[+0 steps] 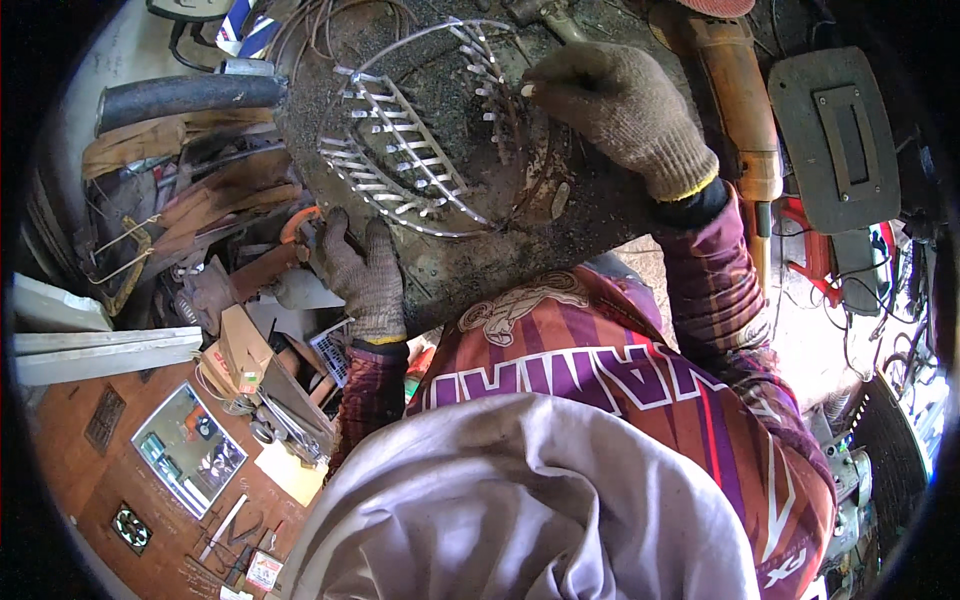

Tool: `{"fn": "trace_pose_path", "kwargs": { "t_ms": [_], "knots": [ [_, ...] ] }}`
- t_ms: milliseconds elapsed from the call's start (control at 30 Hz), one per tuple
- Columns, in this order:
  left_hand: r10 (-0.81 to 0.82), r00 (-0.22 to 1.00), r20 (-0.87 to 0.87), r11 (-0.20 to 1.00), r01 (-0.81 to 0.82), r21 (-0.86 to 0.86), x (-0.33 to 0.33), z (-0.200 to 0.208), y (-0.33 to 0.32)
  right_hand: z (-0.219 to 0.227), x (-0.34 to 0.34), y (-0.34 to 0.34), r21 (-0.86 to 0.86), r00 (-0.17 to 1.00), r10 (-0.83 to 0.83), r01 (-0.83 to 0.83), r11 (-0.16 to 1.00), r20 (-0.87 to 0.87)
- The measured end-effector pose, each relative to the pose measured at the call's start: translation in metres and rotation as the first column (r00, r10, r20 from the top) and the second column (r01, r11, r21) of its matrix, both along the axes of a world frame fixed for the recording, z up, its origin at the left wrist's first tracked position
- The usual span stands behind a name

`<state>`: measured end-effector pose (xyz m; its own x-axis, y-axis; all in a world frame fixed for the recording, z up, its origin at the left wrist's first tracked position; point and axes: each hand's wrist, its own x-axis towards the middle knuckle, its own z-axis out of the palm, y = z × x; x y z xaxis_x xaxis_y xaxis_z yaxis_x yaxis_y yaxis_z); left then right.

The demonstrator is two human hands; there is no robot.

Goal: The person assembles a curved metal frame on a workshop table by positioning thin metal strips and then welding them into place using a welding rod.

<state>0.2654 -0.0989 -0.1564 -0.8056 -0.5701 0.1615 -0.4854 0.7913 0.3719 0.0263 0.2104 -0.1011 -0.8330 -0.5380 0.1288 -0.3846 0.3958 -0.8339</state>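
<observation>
A welded metal frame (408,146) lies on the dark, gritty worktable (450,275), with curved rods and rows of short bright bars. Beyond its right side is my right hand (630,115), in a knitted grey-brown glove. Its fingers are pressed together, and a small pale tip shows at their end; what they pinch, if anything, I cannot make out. My left hand (368,280), gloved likewise, rests at the table's left near edge, thumb and fingers apart. Close to those fingers is an orange curved piece (298,226), part of a tool lying there. The left hand is apart from the frame.
A hammer (560,22) lies at the table's far edge. To the right are an orange-brown power tool (735,100) and a dark welding shield (835,140). A hacksaw (135,265), scrap and cables crowd the left. Pliers (245,530) lie on a brown surface at lower left.
</observation>
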Motion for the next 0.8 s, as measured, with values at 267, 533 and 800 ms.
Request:
{"fn": "trace_pose_path", "kwargs": {
  "t_ms": [267,533,800],
  "knots": [
    [0.007,0.998,-0.068,0.996,-0.001,0.090,0.001,-0.004,-0.005,0.000,0.003,-0.010,-0.017,1.000,0.031,-0.031,0.999,0.001],
    [-0.009,0.997,-0.080,0.999,0.011,0.034,0.003,-0.007,-0.006,0.004,0.003,-0.013,0.045,0.998,0.029,-0.026,0.999,-0.056],
    [-0.042,0.999,-0.029,0.998,0.040,-0.057,-0.001,0.003,0.004,0.005,0.006,-0.010,-0.013,1.000,0.002,-0.002,1.000,0.019]
  ]
}}
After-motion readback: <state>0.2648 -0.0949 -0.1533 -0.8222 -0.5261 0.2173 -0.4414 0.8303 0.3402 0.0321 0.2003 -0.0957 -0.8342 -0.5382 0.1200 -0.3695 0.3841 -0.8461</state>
